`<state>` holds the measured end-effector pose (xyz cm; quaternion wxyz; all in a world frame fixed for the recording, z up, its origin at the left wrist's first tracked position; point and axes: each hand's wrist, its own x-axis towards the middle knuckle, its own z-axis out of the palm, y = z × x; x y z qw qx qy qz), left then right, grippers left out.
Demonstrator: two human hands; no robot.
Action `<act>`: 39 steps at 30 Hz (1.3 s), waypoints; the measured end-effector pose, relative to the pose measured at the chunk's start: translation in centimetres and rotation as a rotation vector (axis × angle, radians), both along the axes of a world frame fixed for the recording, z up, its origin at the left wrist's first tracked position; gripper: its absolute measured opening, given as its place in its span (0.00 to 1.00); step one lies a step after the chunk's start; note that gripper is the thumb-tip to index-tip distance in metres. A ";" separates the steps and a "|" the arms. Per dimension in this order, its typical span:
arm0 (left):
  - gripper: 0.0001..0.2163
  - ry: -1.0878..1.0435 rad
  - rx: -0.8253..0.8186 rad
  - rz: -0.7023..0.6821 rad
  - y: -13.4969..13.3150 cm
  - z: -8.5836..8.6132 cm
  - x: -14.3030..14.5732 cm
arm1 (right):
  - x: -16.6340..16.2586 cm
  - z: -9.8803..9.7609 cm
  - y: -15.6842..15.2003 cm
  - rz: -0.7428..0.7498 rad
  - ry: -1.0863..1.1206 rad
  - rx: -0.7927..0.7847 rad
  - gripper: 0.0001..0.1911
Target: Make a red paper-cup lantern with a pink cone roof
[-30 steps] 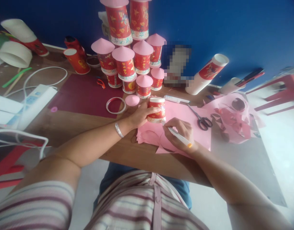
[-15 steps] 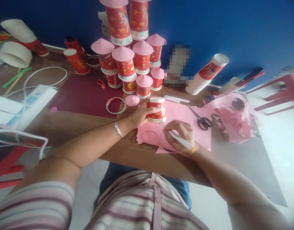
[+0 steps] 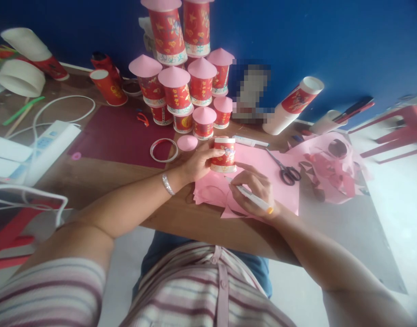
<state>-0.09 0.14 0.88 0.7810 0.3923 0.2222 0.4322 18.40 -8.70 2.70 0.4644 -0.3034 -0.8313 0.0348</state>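
Two hands are occupied. One red paper cup [image 3: 225, 159] is held above pink paper [image 3: 256, 159], near the middle of the tabletop's [image 3: 174, 218] near edge. Left hand [image 3: 198, 162]: grip closed around cup's side. Right hand [image 3: 254, 188]: grip pinched on a white marker [image 3: 253, 198]. Cup is judged light, thin-walled, easily dented; best taken gently by the side or stiffer lower rim. Cup's far side is hidden, near face partly covered; marker-tip contact can't be told. Upper stacked cups [image 3: 168, 36] are cut off; rear patch [image 3: 252, 88] is pixelated.
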 end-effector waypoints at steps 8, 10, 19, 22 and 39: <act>0.24 0.126 0.075 0.040 -0.6 0.6 0.3 | -0.2 -0.1 0.0 0.117 0.020 -0.033 0.12; 0.25 0.121 0.079 0.025 -0.5 0.6 0.3 | -0.2 -0.1 0.0 0.098 0.021 -0.011 0.12; 0.20 0.070 0.066 -0.016 -0.3 0.7 -0.1 | 0.3 0.0 0.1 -0.087 0.003 0.020 0.09; 0.20 0.077 0.057 -0.003 -0.3 0.6 0.0 | 0.3 -0.1 0.2 -0.096 0.004 0.022 0.09; 0.21 0.077 0.083 -0.010 -0.5 0.6 0.0 | 0.2 0.0 0.2 -0.088 -0.019 0.017 0.07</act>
